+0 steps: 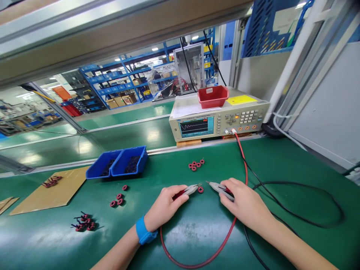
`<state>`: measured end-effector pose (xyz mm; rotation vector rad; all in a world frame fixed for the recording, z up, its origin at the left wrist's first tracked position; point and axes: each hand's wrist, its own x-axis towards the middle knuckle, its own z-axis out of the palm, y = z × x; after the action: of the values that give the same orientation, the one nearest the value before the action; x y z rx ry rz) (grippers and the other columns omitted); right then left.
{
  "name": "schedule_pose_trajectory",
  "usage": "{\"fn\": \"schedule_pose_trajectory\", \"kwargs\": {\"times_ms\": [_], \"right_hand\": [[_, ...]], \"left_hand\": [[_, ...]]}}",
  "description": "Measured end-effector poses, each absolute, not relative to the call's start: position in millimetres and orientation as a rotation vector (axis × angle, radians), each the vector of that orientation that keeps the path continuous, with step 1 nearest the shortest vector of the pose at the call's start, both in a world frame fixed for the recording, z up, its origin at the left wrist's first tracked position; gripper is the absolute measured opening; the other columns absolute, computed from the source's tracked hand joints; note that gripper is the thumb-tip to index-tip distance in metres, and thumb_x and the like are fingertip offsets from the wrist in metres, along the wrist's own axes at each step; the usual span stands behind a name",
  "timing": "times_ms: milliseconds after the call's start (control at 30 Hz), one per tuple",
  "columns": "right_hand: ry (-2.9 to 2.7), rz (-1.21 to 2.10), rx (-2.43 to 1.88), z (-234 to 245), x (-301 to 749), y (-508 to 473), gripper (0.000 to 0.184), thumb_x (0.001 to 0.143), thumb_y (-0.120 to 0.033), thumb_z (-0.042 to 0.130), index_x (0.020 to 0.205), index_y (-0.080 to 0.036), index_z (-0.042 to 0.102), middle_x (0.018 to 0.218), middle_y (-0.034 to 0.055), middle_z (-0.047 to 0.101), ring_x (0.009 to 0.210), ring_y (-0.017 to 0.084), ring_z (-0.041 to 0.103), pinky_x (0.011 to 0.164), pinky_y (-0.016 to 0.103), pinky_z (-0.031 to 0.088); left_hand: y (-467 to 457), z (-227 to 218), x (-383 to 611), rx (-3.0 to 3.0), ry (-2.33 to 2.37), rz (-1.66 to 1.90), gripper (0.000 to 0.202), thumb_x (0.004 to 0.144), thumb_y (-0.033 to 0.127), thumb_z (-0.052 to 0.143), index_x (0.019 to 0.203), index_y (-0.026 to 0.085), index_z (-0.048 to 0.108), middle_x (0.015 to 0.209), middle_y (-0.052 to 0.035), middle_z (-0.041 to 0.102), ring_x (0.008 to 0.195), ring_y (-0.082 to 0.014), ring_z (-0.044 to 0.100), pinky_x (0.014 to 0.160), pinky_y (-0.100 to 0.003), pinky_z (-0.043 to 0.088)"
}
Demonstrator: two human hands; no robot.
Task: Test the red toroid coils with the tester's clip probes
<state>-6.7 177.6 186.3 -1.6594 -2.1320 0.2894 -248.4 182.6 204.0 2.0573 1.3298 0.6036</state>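
My left hand (168, 205), with a blue band at the wrist, is closed around a grey test clip (192, 189) whose red lead (198, 265) loops below it. The clip's jaw tips are at the thin wire end of a red-and-black toroid coil (200, 190) lying on the green bench. Whether they bite on the wire is too small to tell. Closed on a second grey test clip (219, 188), my right hand (241, 197) is to the right of that coil, its clip tip pointing left and apart from the coil.
Beyond the hands stands a tester (222, 122) with a lit screen, carrying a red bin (213, 97). Small groups of coils (194, 164) lie about the bench. Two blue bins (129, 173) hold dark parts; cardboard (60, 195) lies left. A black cable (303, 223) curls right.
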Motion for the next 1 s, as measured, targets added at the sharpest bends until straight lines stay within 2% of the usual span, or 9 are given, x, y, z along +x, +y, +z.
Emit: {"fn": "schedule_pose_trajectory", "kwargs": {"times_ms": [200, 467, 700, 1000], "right_hand": [[-2.122, 0.301, -1.654, 186.8, -6.6, 177.9, 0.019, 0.079, -0.026, 0.043, 0.086, -0.021, 0.059, 0.081, 0.0031, 0.058, 0.072, 0.018, 0.056, 0.058, 0.026, 0.038], [-2.066, 0.34, -1.647, 193.1, -8.3, 174.7, 0.018, 0.08, -0.028, 0.043, 0.087, -0.023, 0.059, 0.08, 0.001, 0.062, 0.068, 0.017, 0.058, 0.055, 0.025, 0.036], [-2.027, 0.361, -1.561, 190.9, -7.3, 174.9, 0.025, 0.083, -0.044, 0.047, 0.087, -0.025, 0.062, 0.083, 0.0009, 0.064, 0.067, 0.017, 0.06, 0.059, 0.026, 0.042], [-2.038, 0.33, -1.564, 187.1, -7.6, 176.4, 0.026, 0.083, -0.045, 0.047, 0.092, -0.025, 0.062, 0.087, 0.0011, 0.065, 0.072, 0.018, 0.062, 0.061, 0.027, 0.045]], "left_hand": [[182.2, 201.9, -249.2, 2.095, 1.335, 0.605, 0.028, 0.086, 0.04, 0.047, 0.107, 0.026, 0.059, 0.105, 0.0018, 0.064, 0.092, -0.0164, 0.056, 0.079, -0.026, 0.041], [181.2, 203.5, -247.2, 2.102, 1.364, 0.581, 0.029, 0.086, 0.039, 0.046, 0.107, 0.025, 0.059, 0.104, 0.0004, 0.064, 0.089, -0.0174, 0.057, 0.077, -0.028, 0.042], [182.1, 204.0, -246.8, 2.103, 1.36, 0.6, 0.028, 0.085, 0.039, 0.046, 0.104, 0.024, 0.061, 0.098, -0.0001, 0.065, 0.084, -0.0173, 0.057, 0.073, -0.027, 0.042], [181.3, 204.9, -247.0, 2.101, 1.347, 0.605, 0.027, 0.086, 0.04, 0.045, 0.104, 0.026, 0.061, 0.099, 0.0017, 0.065, 0.084, -0.0164, 0.057, 0.072, -0.026, 0.041]]}}
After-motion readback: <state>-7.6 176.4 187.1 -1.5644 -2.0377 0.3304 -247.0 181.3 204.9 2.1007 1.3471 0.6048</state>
